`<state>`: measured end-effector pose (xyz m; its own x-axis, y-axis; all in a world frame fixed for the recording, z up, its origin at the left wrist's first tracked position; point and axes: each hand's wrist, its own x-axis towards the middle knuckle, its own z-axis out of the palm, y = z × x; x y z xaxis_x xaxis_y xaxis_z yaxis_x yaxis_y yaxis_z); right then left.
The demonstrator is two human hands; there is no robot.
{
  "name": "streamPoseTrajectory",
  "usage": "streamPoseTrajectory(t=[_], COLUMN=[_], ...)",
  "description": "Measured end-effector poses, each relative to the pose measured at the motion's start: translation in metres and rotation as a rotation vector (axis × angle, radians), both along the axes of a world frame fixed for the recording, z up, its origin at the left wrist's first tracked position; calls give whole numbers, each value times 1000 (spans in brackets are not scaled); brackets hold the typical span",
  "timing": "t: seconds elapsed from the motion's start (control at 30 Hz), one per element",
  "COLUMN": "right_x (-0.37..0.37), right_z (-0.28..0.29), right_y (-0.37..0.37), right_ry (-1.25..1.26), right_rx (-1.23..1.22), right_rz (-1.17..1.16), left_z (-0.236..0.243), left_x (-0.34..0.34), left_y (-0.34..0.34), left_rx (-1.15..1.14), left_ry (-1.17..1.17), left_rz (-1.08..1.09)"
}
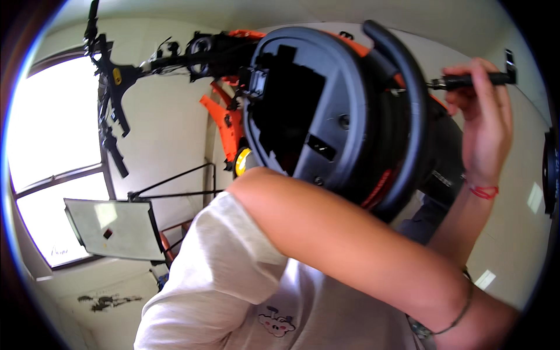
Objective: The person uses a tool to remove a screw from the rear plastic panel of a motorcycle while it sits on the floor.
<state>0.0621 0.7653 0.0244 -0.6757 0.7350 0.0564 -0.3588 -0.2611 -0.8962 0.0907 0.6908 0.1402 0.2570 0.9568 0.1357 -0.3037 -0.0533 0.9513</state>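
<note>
On the right, my right hand (487, 111), with a red string on its wrist, closes its fingers around a black-handled driver tool (461, 81). Its metal shaft points left, toward the rear of an orange and black scooter. The tip is hard to make out behind the black grab rail (415, 111). The tool's outer end has a short black crosspiece. My left forearm (373, 245) crosses low in front of the scooter, from the elbow to a dark bracelet at lower right. Only a blurred edge of my left hand (500, 322) shows there; its fingers are hidden.
The scooter's open dark storage compartment (291, 99) fills the middle. Its handlebar (114, 79) stands at upper left, near a bright window (55, 116). Orange side panels (226, 125) show loosely at its flank. A whitish board (114, 227) on a black frame stands at left.
</note>
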Motion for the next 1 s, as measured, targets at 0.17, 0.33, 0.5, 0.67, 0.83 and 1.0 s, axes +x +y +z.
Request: streamPoseTrajectory(t=[0.17,0.33,0.5,0.67,0.83,1.0], right_x=[1,-4,3,2,-11,-17], right_z=[9,12,8,10,9,6], right_y=[-14,-18,-19,-23,-30,-39], right_ry=[-8,66,-1,-52,-8,-58], right_rx=[-25,15,165,318,326,271], right_rz=[7,30,38,-34,-97,-142], left_z=[37,65,36,44,64,64], left_x=[-110,-170,-159,-148,-146,-131], left_y=[-16,27,51,58,62,70], left_rx=[-111,-218,-242,-216,56,-73], left_ry=[410,792,1196,1609,1917,2120], left_rz=[70,182,232,27,-142,-120])
